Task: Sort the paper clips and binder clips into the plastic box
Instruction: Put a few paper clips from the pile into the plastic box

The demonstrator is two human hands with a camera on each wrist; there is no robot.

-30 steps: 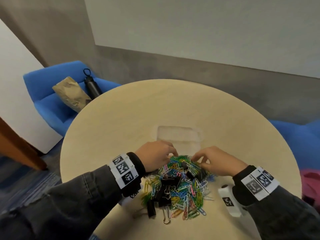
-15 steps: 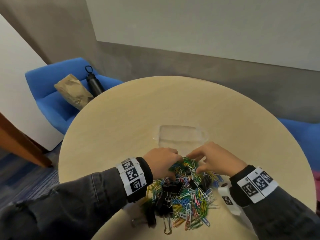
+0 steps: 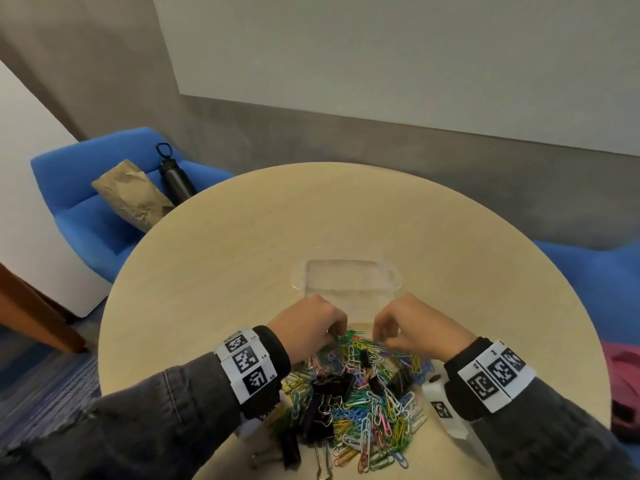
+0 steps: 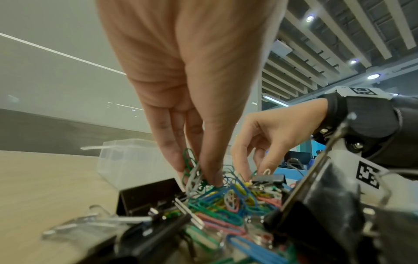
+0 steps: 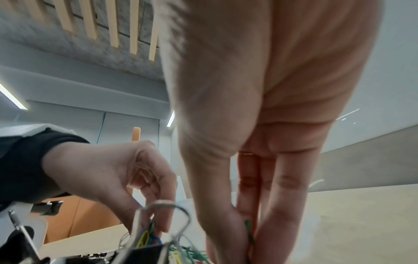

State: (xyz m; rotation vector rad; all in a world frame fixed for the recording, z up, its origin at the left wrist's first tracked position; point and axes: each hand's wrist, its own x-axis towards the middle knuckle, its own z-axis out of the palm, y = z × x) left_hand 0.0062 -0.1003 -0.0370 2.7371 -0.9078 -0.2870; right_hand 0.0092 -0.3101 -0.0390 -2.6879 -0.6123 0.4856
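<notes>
Fingers point(image 4: 174, 151) in paper clips point(image 3: 360, 403)

Fingertips of left hand point(image 3: 308, 327) and right hand point(image 3: 414, 327) hidden under knuckles in head view. Right wrist view: what the right fingers pinch is a green sliver, cut off by the bottom edge. Plastic box point(image 3: 349, 282) near wall partly behind hands; contents unreadable. Near binder clips point(image 4: 321, 219) blurred in left wrist view.

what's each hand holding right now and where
Left hand pinches a bunch of green and grey paper clips at the fingertips; right hand pinches a green paper clip.
</notes>
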